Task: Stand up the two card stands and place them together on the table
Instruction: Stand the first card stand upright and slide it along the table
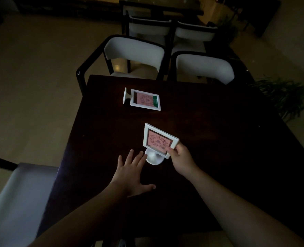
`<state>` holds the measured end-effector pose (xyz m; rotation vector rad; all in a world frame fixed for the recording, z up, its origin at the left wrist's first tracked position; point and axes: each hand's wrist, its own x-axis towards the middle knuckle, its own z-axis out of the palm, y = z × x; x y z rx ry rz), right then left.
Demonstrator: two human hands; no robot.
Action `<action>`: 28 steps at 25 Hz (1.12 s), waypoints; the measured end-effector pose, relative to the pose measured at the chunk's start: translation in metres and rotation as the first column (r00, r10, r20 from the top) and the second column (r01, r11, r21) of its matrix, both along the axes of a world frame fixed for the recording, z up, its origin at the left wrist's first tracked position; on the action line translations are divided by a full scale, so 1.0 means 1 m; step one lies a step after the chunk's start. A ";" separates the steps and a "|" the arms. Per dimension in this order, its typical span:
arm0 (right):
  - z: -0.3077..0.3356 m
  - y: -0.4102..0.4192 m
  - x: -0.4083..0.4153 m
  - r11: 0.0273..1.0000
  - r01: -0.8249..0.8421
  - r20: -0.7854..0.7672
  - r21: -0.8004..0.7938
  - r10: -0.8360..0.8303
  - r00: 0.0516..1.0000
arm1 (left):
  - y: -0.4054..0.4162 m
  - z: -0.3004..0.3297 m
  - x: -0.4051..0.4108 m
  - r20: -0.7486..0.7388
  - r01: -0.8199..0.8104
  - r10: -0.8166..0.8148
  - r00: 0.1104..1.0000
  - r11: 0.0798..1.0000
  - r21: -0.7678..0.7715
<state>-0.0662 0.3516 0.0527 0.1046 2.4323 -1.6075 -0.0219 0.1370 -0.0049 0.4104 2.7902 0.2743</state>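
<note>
Right hand point(180, 157) grips near stand point(159, 142); far stand point(145, 99) lies flat.

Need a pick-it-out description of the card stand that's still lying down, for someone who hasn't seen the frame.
On the dark wooden table, look toward the far edge near the two white-backed chairs. The far card stand lies flat there, round base pointing left. Unlike the near card stand in the right hand, no hand touches it and its card shows a green strip.
</note>
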 end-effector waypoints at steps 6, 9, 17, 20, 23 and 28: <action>-0.006 0.008 -0.003 0.996 0.021 0.066 -0.085 -0.015 0.998 | 0.012 -0.009 -0.003 0.018 0.043 -0.043 0.999 0.999 -0.032; -0.019 0.013 0.006 0.996 0.069 0.109 -0.062 -0.062 0.992 | 0.017 -0.010 -0.007 0.036 0.050 -0.048 0.998 0.997 -0.055; -0.055 0.007 0.037 0.858 -0.252 0.245 0.447 0.153 0.957 | 0.019 -0.015 -0.014 0.064 0.073 -0.067 0.996 0.993 -0.093; -0.063 -0.002 0.040 0.729 -0.366 0.229 0.578 0.286 0.931 | 0.017 -0.017 -0.015 0.074 0.074 -0.068 0.995 0.994 -0.084; -0.069 -0.009 0.040 0.588 -0.426 0.222 0.688 0.388 0.895 | 0.014 -0.019 -0.014 0.089 0.087 -0.079 0.993 0.992 -0.090; -0.075 -0.019 0.038 0.472 -0.458 0.252 0.754 0.435 0.864 | 0.009 -0.022 -0.017 0.097 0.128 -0.118 0.988 0.986 -0.103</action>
